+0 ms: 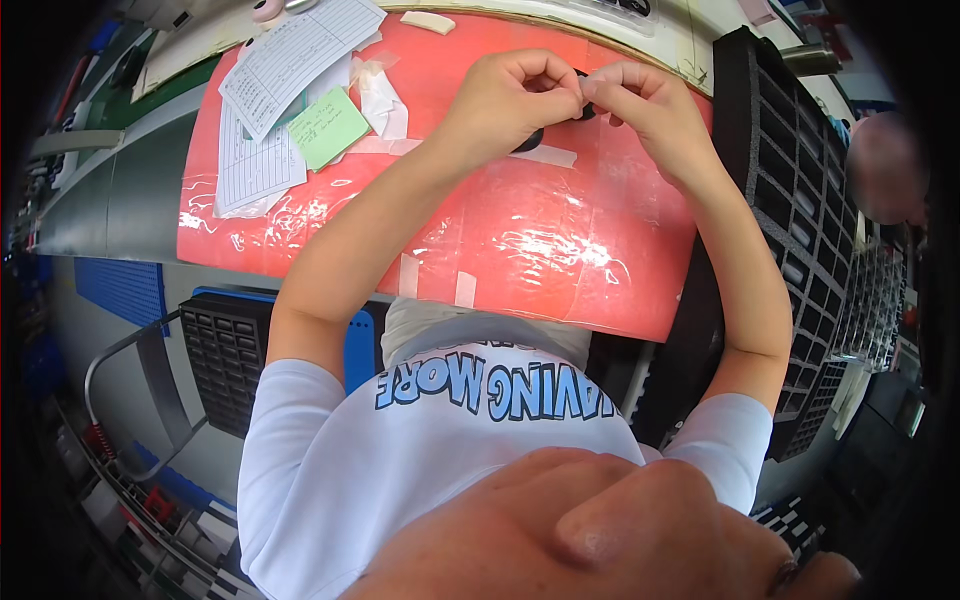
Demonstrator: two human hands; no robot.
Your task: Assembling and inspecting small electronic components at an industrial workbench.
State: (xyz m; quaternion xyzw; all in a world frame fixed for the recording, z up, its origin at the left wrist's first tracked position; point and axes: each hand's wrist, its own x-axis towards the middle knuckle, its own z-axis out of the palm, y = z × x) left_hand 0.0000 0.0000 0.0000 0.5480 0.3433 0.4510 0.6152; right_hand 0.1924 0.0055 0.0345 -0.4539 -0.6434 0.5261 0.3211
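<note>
Over the far part of the red mat [400, 230], my left hand [510, 105] and my right hand [655, 112] meet with their fingertips close together. Both are closed in a pinch around something small, pale or clear, that I cannot make out. Just below the fingertips a small dark piece [588, 112] shows in part. Beneath my left wrist lies a round black piece [530, 142], partly covered by the arm. A strip of pale tape [550, 156] is stuck to the mat beside it.
Printed sheets [262, 170], a green note pad [328, 128] and crumpled white tissue [380, 102] lie at the mat's left. A black foam tray with compartments [790, 190] stands along the right edge. A beige block [428, 22] sits at the back. Another black tray [222, 350] is lower left.
</note>
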